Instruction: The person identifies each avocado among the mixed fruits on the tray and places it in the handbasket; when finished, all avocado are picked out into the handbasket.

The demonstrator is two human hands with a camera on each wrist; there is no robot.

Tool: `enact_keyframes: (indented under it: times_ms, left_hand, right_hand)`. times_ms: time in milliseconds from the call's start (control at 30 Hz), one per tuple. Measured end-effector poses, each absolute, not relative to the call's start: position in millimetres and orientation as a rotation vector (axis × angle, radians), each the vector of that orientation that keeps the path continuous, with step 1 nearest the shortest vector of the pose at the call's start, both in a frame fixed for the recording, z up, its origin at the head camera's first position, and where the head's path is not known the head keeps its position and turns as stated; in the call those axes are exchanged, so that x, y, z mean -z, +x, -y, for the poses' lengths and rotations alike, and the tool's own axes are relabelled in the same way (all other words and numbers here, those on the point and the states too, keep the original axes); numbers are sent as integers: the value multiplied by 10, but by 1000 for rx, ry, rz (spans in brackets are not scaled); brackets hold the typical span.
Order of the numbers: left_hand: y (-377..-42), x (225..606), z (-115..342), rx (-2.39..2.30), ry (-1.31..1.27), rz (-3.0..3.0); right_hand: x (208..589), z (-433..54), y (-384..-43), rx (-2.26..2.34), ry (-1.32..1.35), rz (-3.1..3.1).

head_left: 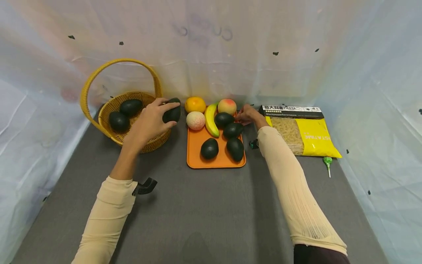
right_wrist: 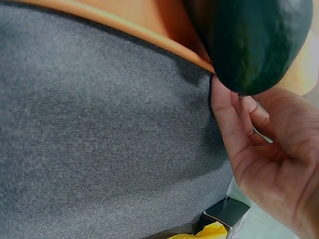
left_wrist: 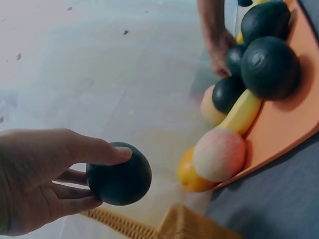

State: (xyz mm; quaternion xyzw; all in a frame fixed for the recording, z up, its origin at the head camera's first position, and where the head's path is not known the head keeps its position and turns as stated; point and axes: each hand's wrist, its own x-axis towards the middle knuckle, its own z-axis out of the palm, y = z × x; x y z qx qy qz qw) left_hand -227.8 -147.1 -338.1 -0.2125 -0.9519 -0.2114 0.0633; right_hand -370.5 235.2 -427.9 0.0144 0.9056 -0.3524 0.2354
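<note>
My left hand (head_left: pixel 151 119) holds a dark green avocado (head_left: pixel 171 110) between thumb and fingers, raised beside the wicker basket's (head_left: pixel 155 146) right rim. Two avocados (head_left: pixel 119 121) lie inside that basket. On the orange tray (head_left: pixel 194 156) are several more avocados (head_left: pixel 209 149), a banana (head_left: pixel 211 121), a peach (head_left: pixel 227 106), a speckled pinkish fruit (head_left: pixel 196 120) and an orange (head_left: pixel 195 105). At the tray's far right edge, my right hand (right_wrist: pixel 269 144) grips the rim, close under the tip of an avocado (right_wrist: pixel 259 45), which partly hides the thumb.
Right of the tray lie a yellow pasta bag (head_left: pixel 316 137), a black and white box (head_left: pixel 291 112) and a green lollipop (head_left: pixel 328 161). The basket's tall handle (head_left: pixel 86 91) arches upward. A pale sheet (head_left: pixel 211 47) hangs behind the grey table (head_left: pixel 197 205).
</note>
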Motion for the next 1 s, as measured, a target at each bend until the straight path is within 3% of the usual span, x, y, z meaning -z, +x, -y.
enact_keyframes:
  times_ms: [500, 1000]
  left_hand:
    - [-2567, 3279, 1968, 567, -545, 2936]
    - [-2899, 3577, 2392, 410, -525, 3151]
  right_hand:
    - [4291, -2373, -3756, 979, 49, -2482]
    - [4268, -2352, -3730, 988, 43, -2474]
